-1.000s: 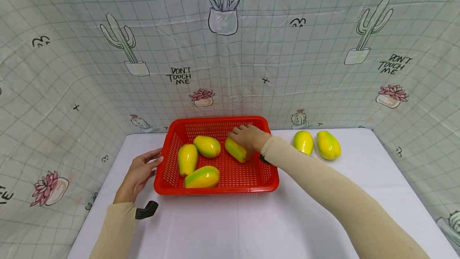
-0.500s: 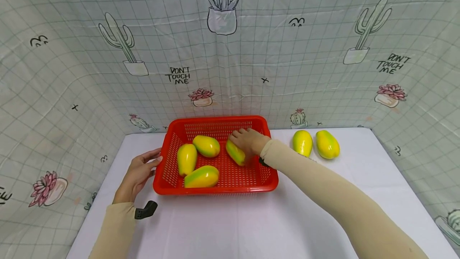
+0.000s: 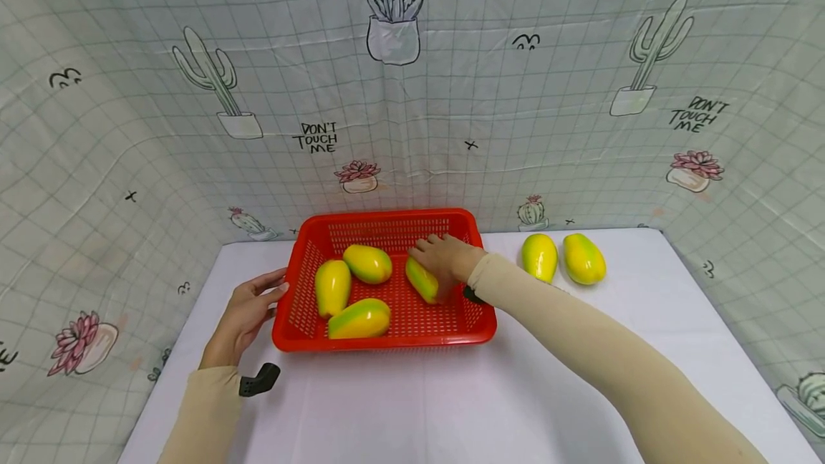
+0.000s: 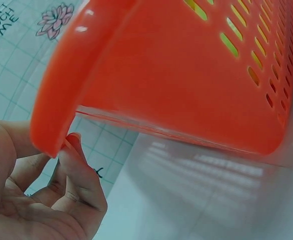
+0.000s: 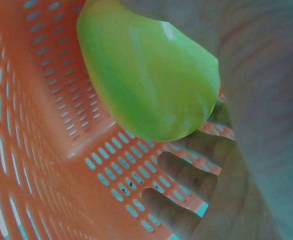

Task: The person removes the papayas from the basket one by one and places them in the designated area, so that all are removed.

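Note:
A red plastic basket point(image 3: 387, 341) with slotted walls stands on the table. My left hand point(image 3: 248, 313) is at its left side, and in the left wrist view thumb and fingers pinch the end of the rim point(image 4: 56, 107). Inside the basket, my right hand point(image 3: 445, 258) grips a yellow-green mango point(image 3: 422, 281) from above. That mango point(image 5: 146, 75) lies between thumb and fingers in the right wrist view, over the slotted floor. Several other mangoes lie in the left half: one upright in view point(image 3: 333, 288), one behind point(image 3: 368, 264), one in front point(image 3: 359, 319).
Two more mangoes, a nearer-to-basket one point(image 3: 539, 258) and an outer one point(image 3: 584, 259), lie on the white tablecloth point(image 3: 399, 407) right of the basket. My right forearm passes in front of them. A printed cactus cloth point(image 3: 438, 92) hangs behind and at both sides.
The mango under my right hand has shifted slightly toward the near side of the basket. My left hand stays at the rim. The whole head view has drifted a little.

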A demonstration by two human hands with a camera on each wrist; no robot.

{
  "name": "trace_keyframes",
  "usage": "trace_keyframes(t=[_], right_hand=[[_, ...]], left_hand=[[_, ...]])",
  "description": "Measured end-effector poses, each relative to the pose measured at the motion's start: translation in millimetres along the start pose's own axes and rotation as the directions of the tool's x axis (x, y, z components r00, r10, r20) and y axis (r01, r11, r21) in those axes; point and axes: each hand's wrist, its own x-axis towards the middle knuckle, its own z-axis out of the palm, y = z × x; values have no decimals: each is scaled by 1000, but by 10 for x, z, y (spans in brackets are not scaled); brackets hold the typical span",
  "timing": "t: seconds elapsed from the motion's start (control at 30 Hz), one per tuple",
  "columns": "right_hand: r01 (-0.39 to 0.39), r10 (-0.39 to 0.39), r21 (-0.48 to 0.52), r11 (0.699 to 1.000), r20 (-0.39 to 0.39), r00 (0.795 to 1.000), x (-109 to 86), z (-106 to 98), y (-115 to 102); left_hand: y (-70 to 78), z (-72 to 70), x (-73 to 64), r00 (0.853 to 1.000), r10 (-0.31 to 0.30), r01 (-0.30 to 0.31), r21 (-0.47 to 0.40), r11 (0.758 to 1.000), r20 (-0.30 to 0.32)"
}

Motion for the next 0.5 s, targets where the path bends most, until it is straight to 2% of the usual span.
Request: trace_keyframes(t=[0.3,0.5], right_hand=[[31,-20,121,992,-94,995,-159,-98,90],[63,-31,164,984,-194,981,-300,-153,207]], left_hand=[[-11,14,2,1000,6,-6,-13,1000,8],[-1,12,-2,1000,8,-8,-10,1000,11]])
